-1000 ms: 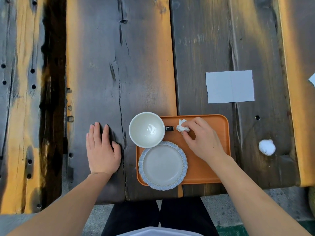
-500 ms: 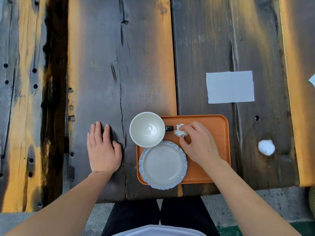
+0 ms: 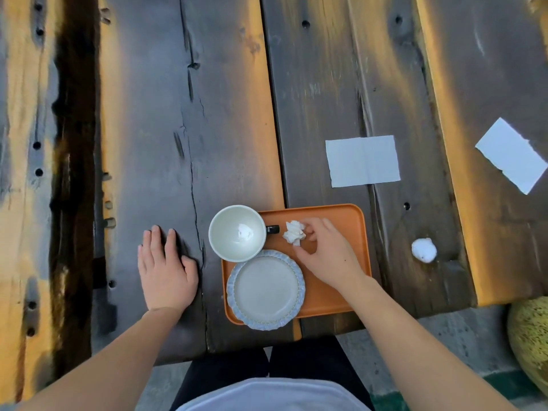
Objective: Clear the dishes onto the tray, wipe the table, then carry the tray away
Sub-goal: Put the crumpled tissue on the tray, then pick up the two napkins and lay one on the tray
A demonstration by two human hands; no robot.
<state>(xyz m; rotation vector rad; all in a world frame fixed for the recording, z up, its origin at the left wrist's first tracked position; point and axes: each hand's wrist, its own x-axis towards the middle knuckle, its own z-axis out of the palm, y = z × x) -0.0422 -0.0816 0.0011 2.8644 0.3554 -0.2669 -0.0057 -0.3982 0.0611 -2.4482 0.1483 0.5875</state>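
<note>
An orange tray (image 3: 351, 229) lies on the dark wooden table (image 3: 184, 120) near its front edge. A white cup (image 3: 237, 232) with a black handle sits at the tray's far-left corner and overhangs the rim. A grey plate with a blue scalloped edge (image 3: 265, 289) fills the near-left part. My right hand (image 3: 329, 256) is over the tray and pinches the right edge of a crumpled tissue (image 3: 293, 232), which sits low on the tray beside the cup handle. My left hand (image 3: 166, 268) rests flat on the table, left of the tray.
A flat white napkin (image 3: 362, 161) lies beyond the tray. Another napkin (image 3: 511, 155) lies at the far right. A crumpled white tissue ball (image 3: 424, 250) sits on the table right of the tray. A round green object (image 3: 530, 336) is below the table's right corner.
My right hand has drawn back slightly toward the right, leaving more of the crumpled tissue showing on the tray. The left hand stays put.
</note>
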